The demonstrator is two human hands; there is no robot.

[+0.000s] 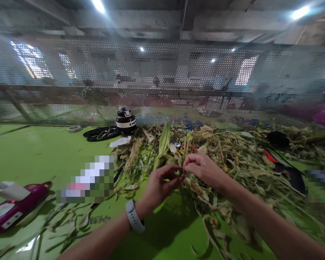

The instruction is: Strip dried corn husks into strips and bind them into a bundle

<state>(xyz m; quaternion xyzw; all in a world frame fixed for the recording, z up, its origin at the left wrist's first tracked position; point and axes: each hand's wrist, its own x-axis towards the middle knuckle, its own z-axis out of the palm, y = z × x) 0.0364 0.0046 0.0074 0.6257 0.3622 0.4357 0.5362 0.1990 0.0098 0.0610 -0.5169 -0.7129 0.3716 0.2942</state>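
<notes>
My left hand and my right hand meet at the middle, low over the green tabletop. The thumb and fingers of each are pinched together, with the fingertips nearly touching. Whatever thin piece is between them is too small to name. Just beyond the right fingers a slim yellow-green stem stands up; I cannot tell whether it is held. Behind the left hand a long, pointed pale green leaf bundle leans upright. A metal tool with red handles lies half buried in the leaves.
Dried leaves and stalks are heaped across the middle and right. A black-and-white bottle, a coiled black cable and crumpled tissue stand at the back left. A purple power strip lies front left. A perforated metal screen rises behind.
</notes>
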